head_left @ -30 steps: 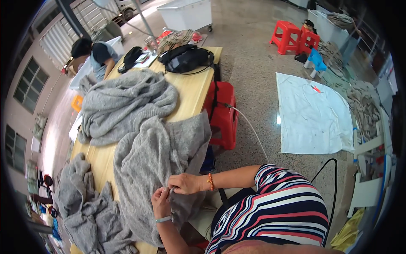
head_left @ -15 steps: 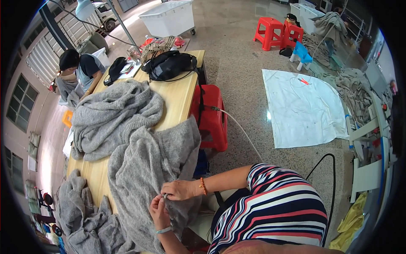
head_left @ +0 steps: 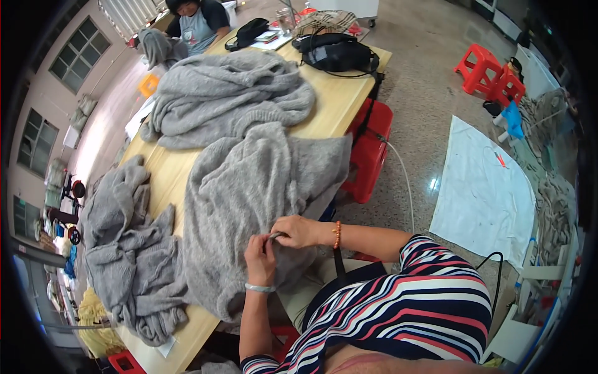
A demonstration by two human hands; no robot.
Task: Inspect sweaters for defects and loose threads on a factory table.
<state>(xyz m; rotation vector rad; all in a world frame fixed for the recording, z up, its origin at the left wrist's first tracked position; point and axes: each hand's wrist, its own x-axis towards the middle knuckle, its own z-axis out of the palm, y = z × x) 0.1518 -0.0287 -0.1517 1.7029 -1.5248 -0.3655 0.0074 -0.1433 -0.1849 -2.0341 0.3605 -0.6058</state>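
Note:
A fuzzy grey knit garment (head_left: 240,181) lies over the near edge of the table and drapes down toward my lap. My left hand (head_left: 260,252), with a pale bangle at the wrist, is closed with thumb and fingertips on a small bit of its edge. Right beside it, my right hand (head_left: 294,232), wearing an orange bead bracelet, pinches the same rolled edge. The fingertips almost meet, and a short darker strip of knit shows between them. What exactly lies under the fingers is hidden.
Two more grey knit heaps, one farther back (head_left: 230,93) and one at left (head_left: 131,255), lie on the wooden table (head_left: 168,181). A black bag (head_left: 339,53) sits at its far end. A red stool (head_left: 370,156) stands beside it. A co-worker (head_left: 202,28) sits beyond.
The whole view has swung, so the table and heaps appear farther right and more of the left heap shows. Both hands stay pinched together on the garment's edge.

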